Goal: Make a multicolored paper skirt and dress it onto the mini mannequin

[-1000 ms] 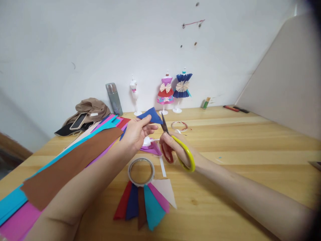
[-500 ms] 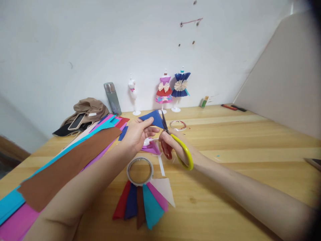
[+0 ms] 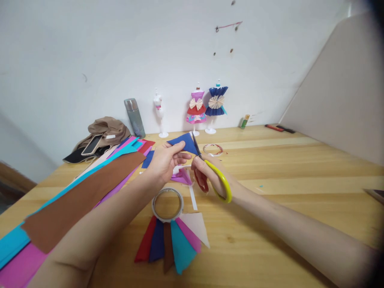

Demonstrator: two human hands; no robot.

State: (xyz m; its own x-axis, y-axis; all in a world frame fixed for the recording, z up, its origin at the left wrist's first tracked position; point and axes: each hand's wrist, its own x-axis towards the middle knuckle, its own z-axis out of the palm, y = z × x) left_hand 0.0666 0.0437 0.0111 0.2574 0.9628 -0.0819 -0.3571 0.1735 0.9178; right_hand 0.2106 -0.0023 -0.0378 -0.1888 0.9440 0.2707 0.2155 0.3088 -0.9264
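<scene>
My left hand (image 3: pixel 168 160) pinches a piece of dark blue crepe paper (image 3: pixel 186 143) between thumb and fingers. In my right hand (image 3: pixel 207 166) are scissors (image 3: pixel 220 180) with a yellow and red handle, their dark blades at the right edge of the blue paper. The blades look closed or nearly so. Beneath the hands lie a pink paper piece (image 3: pixel 182 177), partly hidden, and a white strip (image 3: pixel 193 198). Closer to me is a roll of tape (image 3: pixel 153 204), with several coloured paper pieces (image 3: pixel 183 248) fanned out from under it.
Long crepe paper strips (image 3: pixel 87 196) cover the table's left side. Behind them are a cap (image 3: pixel 105 130), a phone (image 3: pixel 92 145) and a flask (image 3: pixel 135 120). Three small dress forms (image 3: pixel 216 102) stand along the wall, two dressed in paper. A glue stick (image 3: pixel 245 121) stands farther right.
The scissor blades have come closer together at the paper's edge, and my right hand has shifted very slightly right. My left hand keeps hold of the blue paper.
</scene>
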